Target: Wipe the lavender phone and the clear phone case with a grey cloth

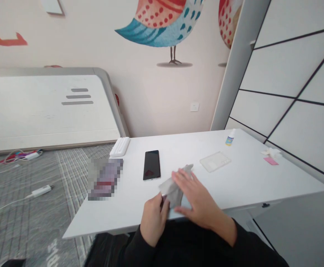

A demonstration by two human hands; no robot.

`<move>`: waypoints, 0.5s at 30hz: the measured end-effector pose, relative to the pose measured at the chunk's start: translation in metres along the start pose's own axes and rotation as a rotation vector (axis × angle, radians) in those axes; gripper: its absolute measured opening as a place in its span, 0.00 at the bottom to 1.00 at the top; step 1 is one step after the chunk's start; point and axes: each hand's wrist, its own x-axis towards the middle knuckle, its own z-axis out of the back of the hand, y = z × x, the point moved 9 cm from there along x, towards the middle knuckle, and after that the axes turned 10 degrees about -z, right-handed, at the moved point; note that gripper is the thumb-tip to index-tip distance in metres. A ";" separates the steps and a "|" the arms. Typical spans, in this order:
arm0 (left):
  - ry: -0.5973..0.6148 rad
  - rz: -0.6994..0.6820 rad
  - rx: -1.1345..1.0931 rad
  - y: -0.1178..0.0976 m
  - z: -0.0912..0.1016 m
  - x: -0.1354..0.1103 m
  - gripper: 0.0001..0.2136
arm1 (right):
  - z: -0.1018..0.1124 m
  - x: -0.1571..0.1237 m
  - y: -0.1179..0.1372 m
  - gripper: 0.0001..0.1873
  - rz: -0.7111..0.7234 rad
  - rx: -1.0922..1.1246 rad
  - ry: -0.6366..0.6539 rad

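My left hand (154, 219) is closed at the front edge of the table, gripping a small object. Only a shiny edge of that object shows, since a grey cloth (174, 191) covers the rest. Across the cloth my right hand (196, 196) lies with its fingers stretched out and its thumb apart, pressing on it from above. A black-screened phone (152, 165) rests on the table ahead and to the left of the hands. To their right lies a clear, flat phone case (215, 161).
The white table (106, 218) also bears a white case (119, 147), a blurred-out purplish item (109, 178), a small labelled bottle (230, 137), a crumpled tissue (271, 152) and a pink slip (271, 161). Cables and a white plug (41, 190) lie on the carpet at left.
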 end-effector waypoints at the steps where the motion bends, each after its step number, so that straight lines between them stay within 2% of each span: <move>1: -0.002 0.017 0.004 0.001 0.000 0.000 0.13 | 0.004 0.001 -0.008 0.47 -0.069 -0.017 -0.052; 3: 0.009 0.042 0.000 0.003 -0.001 0.000 0.14 | 0.006 0.001 -0.013 0.48 -0.107 -0.024 -0.089; 5: 0.021 0.031 -0.011 0.003 -0.002 0.000 0.13 | -0.001 -0.001 -0.002 0.54 0.003 -0.007 -0.012; 7: 0.010 0.023 -0.007 0.003 -0.001 0.000 0.14 | -0.005 -0.003 0.005 0.54 0.084 0.000 0.043; 10: -0.009 0.044 0.006 0.003 0.001 0.000 0.15 | 0.008 0.003 -0.013 0.45 -0.065 -0.029 -0.069; 12: 0.008 0.055 0.006 0.004 0.000 0.000 0.14 | 0.011 0.003 -0.017 0.46 -0.114 -0.014 -0.107; 15: 0.020 0.029 0.011 0.002 0.000 0.000 0.14 | -0.001 0.000 0.004 0.54 0.064 0.033 0.014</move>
